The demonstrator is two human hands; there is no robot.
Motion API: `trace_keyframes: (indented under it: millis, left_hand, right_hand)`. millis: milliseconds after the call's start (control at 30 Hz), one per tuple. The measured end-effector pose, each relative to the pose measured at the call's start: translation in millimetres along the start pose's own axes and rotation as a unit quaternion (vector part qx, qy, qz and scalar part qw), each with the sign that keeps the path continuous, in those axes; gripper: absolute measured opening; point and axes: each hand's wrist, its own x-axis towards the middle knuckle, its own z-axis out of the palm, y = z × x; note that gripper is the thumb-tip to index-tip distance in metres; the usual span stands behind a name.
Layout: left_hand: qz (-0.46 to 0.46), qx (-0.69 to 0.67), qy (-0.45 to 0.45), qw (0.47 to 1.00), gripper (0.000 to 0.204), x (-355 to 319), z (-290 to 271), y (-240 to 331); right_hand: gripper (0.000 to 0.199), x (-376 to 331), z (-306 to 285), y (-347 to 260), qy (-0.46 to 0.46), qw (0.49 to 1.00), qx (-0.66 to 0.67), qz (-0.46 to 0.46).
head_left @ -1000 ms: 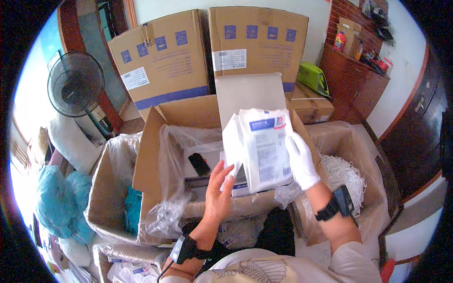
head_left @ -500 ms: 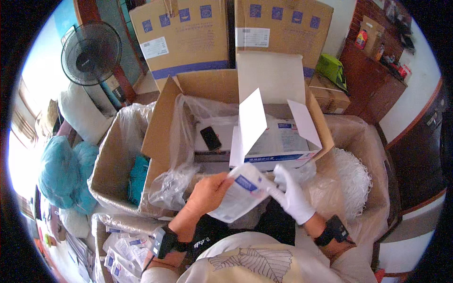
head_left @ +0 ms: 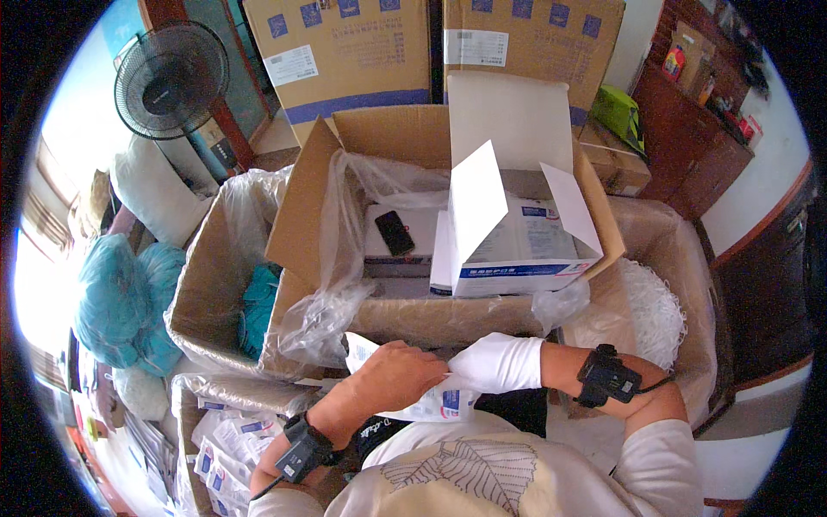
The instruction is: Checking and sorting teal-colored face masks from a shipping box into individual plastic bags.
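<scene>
My bare left hand (head_left: 398,376) is closed on a flat white plastic packet (head_left: 450,405) with a blue label, low in front of my lap. My right hand (head_left: 497,364), in a white glove, meets it at the packet's edge with its fingers pinched together; the fingertips are partly hidden. One corner of the packet pokes out left of my left hand. Beyond the hands stands an open white-and-blue box (head_left: 517,277), its flaps up and similar packets (head_left: 534,226) inside.
A large carton (head_left: 297,202) lined with plastic carries the open box and a black phone (head_left: 394,233). To the right, a lined carton holds white straps (head_left: 659,319). At left are teal material (head_left: 258,310) and a carton of loose packets (head_left: 226,461). A fan (head_left: 170,82) stands behind.
My hands have come together and lower, and the packet has turned and dropped nearer my body. My right hand has moved from beside the packet onto its edge.
</scene>
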Motion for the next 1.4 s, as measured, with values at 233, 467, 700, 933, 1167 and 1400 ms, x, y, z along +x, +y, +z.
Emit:
trace_keyframes:
  millis: [233, 467, 700, 933, 1167, 1400]
  left_hand:
    - [-0.054, -0.433, 0.060, 0.898, 0.027, -12.2, 41.5, -19.0]
    - [-0.079, -0.604, 0.111, 0.785, 0.032, -0.9, 100.0, -17.3]
    - [-0.202, -0.509, 0.165, 0.821, 0.033, 7.9, 101.6, -35.6]
    - [-0.305, -0.396, 0.360, 0.787, 0.033, 5.1, 87.2, -87.5]
    - [-0.242, -0.247, 0.402, 0.848, 0.019, -11.5, 43.5, -58.1]
    - [-0.205, -0.201, 0.513, 0.809, 0.017, -9.9, 37.3, -46.9]
  right_hand:
    - [0.026, 7.4, 17.8, 5.9, 0.198, 0.971, -0.061, -0.117]
    - [0.013, 9.7, 30.3, 2.4, 0.195, 0.962, -0.114, -0.155]
    - [0.010, 7.0, 35.6, -40.5, 0.226, 0.940, 0.000, -0.258]
    - [0.029, 3.5, 34.1, -60.5, 0.193, 0.942, 0.089, -0.259]
    - [0.048, 1.3, 7.6, -14.4, 0.251, 0.920, 0.298, 0.042]
    - [0.018, 17.6, -1.4, -25.5, 0.327, 0.941, 0.086, -0.013]
